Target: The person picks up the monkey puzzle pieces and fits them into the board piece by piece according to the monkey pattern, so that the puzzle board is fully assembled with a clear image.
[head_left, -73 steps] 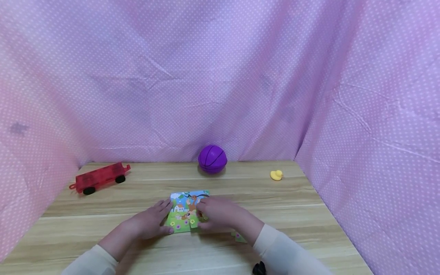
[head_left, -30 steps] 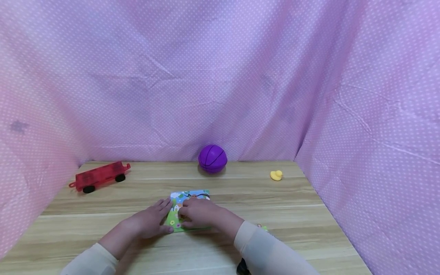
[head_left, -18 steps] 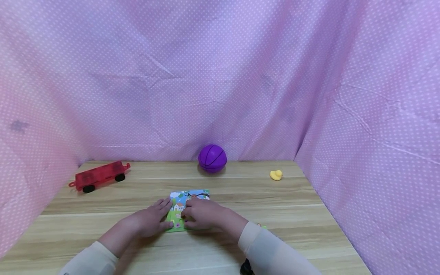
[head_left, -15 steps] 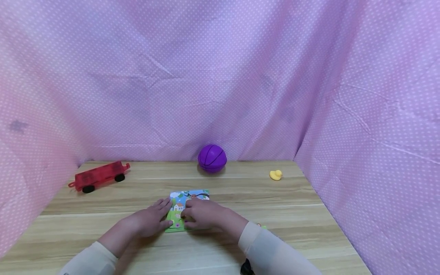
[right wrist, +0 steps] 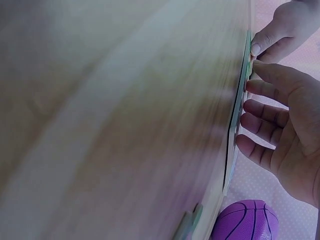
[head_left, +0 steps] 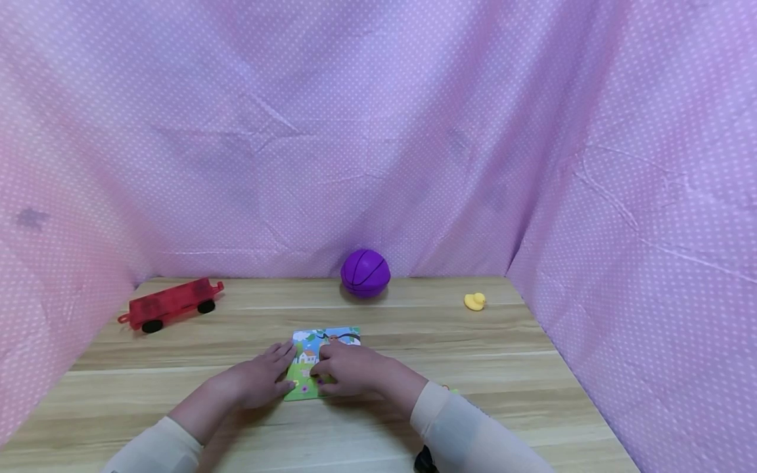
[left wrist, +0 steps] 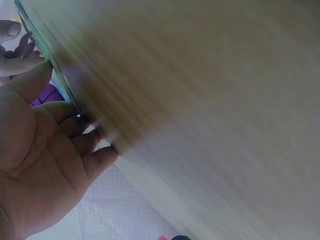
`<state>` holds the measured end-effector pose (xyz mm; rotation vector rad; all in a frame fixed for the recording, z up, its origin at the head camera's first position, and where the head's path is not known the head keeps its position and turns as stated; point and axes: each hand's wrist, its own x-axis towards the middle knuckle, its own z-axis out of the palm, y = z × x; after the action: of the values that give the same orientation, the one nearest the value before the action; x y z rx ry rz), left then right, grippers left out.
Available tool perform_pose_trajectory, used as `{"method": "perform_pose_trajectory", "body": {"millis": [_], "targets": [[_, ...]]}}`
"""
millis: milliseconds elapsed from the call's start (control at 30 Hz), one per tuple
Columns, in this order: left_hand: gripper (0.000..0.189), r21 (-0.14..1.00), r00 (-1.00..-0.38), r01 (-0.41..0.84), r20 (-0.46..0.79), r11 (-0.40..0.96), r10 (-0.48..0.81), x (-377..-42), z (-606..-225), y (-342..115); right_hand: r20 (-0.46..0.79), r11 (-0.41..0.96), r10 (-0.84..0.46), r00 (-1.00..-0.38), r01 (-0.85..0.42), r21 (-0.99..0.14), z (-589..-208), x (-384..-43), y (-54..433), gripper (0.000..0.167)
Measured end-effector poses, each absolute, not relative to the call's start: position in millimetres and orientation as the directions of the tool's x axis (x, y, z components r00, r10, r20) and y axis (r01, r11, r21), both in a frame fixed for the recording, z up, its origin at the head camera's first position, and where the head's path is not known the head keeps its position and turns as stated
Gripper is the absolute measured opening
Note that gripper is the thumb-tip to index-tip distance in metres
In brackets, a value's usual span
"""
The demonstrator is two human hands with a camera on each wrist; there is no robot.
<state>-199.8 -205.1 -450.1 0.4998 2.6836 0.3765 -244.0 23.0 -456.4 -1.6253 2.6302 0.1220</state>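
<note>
A jigsaw puzzle [head_left: 305, 368] with a house, flowers and a blue sky lies flat on the table in the head view. My left hand [head_left: 257, 380] rests along its left side, fingers extended, the thumb at the lower left corner. Over the puzzle's middle and right is my right hand [head_left: 351, 369], its fingertips touching the picture and hiding much of it. The right wrist view shows those fingers [right wrist: 260, 112] only lightly bent, with nothing held. Beside the right sleeve, part of a loose puzzle piece [head_left: 454, 391] shows.
Behind the puzzle sits a purple ball [head_left: 365, 272]. A red toy wagon [head_left: 171, 304] stands at the back left of the wooden table [head_left: 266, 437], and a yellow toy duck [head_left: 474, 301] at the back right. Pink dotted cloth [head_left: 367, 131] hangs around the table.
My right hand has moved left from the puzzle's right part, where it worked on a piece, onto its middle, then nearly stopped. My left hand has stayed at the left edge.
</note>
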Motion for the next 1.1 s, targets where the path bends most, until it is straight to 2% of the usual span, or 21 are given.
{"method": "perform_pose_trajectory", "body": {"millis": [233, 467, 700, 933, 1100], "targets": [[0.073, 0.328, -0.864, 0.278, -0.325, 0.903, 0.384, -199.9, -449.1, -205.4, -0.100, 0.447, -0.889, -0.447, -0.894, 0.024, -455.0, -243.4, 24.7, 0.037], [0.075, 0.336, -0.862, 0.269, -0.334, 0.903, 0.381, -200.5, -448.9, -205.5, -0.058, 0.454, -0.891, -0.451, -0.889, -0.061, -450.8, -245.0, 37.8, 0.035], [0.075, 0.320, -0.864, 0.278, -0.329, 0.906, 0.381, -201.0, -449.6, -204.8, -0.058, 0.562, -0.826, -0.561, -0.811, -0.162, -442.1, -253.8, 68.6, 0.037], [0.075, 0.307, -0.866, 0.269, -0.337, 0.913, 0.368, -200.0, -449.3, -204.0, -0.116, 0.662, -0.747, -0.655, -0.717, -0.217, -424.2, -257.2, 101.6, 0.025], [0.074, 0.301, -0.868, 0.256, -0.347, 0.919, 0.355, -199.9, -450.2, -203.7, -0.152, 0.710, -0.703, -0.695, -0.669, -0.220, -423.2, -257.4, 123.5, 0.021]]}}
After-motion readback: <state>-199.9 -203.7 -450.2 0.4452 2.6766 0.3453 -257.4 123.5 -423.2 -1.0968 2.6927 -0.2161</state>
